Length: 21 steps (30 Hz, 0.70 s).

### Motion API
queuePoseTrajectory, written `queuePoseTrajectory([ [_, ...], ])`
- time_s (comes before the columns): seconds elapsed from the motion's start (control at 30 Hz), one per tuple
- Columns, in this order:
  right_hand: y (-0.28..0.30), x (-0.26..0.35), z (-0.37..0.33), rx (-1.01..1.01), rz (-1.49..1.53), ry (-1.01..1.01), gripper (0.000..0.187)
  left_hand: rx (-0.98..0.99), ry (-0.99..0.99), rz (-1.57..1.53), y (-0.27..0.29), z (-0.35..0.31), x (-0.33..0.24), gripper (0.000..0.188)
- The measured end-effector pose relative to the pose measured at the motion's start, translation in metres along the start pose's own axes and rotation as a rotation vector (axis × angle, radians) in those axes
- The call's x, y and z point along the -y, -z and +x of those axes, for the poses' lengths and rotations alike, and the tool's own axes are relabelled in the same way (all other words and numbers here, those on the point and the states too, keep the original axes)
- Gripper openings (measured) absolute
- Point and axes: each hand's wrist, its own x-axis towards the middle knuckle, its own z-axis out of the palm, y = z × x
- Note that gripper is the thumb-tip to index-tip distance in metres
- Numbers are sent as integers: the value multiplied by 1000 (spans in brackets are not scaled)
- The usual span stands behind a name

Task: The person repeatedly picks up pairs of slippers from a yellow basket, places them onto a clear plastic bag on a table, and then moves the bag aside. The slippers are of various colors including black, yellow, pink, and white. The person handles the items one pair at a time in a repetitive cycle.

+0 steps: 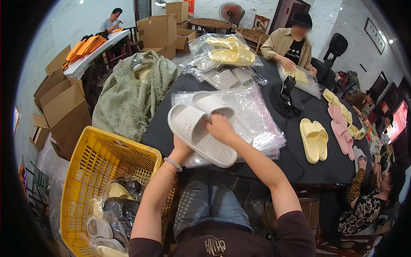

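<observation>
A pair of pale grey-white slide sandals is in front of me, above a stack of clear plastic bags (267,128). The nearer sandal (186,122), with a ribbed strap, is tilted. My left hand (180,144) supports it from below at its left side, its fingers hidden behind the sole. The farther sandal (209,100) lies partly behind it. My right hand (220,127) is closed, fingers curled at the inner strap edge where the two sandals meet; its fingertips are partly hidden.
Bagged yellow slides (231,55) are piled beyond the bags. Yellow slides (314,140) and pink slides (340,130) stand on the dark table at right. A yellow crate (77,188) holds bagged slippers. Across the table, a person (295,47) handles a bag beside a black device (287,96).
</observation>
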Motion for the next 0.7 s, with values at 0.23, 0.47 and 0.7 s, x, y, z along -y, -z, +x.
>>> queuePoseTrajectory([
  [0.23, -10, -55, 6, -90, -96, -127, 32, 229, 157, 449, -2, 12, -15, 72],
  [0.47, 31, -139, -1, -259, -250, -379, 34, 42, 158, 289, -3, 6, -21, 76],
  [0.7, 22, -146, -4, -280, -334, -401, 36, 322, 254, 219, 6, 23, -19, 86],
])
